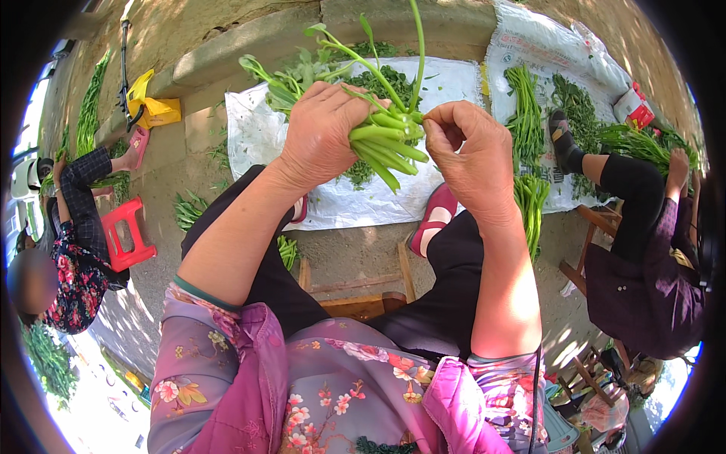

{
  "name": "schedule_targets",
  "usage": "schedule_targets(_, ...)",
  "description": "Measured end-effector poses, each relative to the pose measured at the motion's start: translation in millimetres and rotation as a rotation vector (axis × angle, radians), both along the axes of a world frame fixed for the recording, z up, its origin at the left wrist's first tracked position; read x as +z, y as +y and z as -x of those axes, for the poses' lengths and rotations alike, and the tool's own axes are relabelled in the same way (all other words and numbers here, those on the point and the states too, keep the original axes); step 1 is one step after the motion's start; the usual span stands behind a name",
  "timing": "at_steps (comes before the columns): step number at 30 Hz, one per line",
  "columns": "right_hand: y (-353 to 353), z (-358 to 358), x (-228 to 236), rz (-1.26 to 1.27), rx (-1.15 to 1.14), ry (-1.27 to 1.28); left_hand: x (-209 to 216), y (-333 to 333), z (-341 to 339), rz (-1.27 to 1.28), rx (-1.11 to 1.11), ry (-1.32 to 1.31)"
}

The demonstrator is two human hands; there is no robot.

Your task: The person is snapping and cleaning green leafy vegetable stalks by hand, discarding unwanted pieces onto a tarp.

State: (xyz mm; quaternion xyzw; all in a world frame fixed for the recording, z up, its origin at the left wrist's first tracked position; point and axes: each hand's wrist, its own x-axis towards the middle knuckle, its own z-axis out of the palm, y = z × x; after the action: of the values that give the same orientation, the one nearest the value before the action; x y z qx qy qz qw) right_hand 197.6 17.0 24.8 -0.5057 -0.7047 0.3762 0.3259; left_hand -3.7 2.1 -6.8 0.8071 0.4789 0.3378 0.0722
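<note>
My left hand (325, 132) is wrapped around a bunch of green leafy vegetable stalks (389, 144), the pale cut ends pointing right and down. Long thin stems and some leaves stick out above the fist. At the cut ends, my right hand (473, 147) is closed in a pinch, thumb against forefinger, by the foot of one tall upright stem (420, 53). What lies between these fingertips is too small to make out. Below both hands, a white plastic sheet (249, 151) carries loose picked leaves (389, 82).
To the right, bundled green stalks (523, 102) lie on another white woven sheet (507, 45). One person (643, 280) sits at right handling greens; another (79, 265) sits at left near a red stool (127, 234). A yellow bag (153, 102) stands upper left. Beneath me is a wooden stool (355, 305).
</note>
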Motion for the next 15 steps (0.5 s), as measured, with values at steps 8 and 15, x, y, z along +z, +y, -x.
schedule_targets(8, 1, 3, -10, -0.286, 0.008, -0.105, 9, -6, -4, 0.499, -0.003, -0.323)
schedule_targets(15, 0, 9, -5, -0.314, -0.057, -0.05, 23, -3, -4, 0.861, 0.046, -0.52)
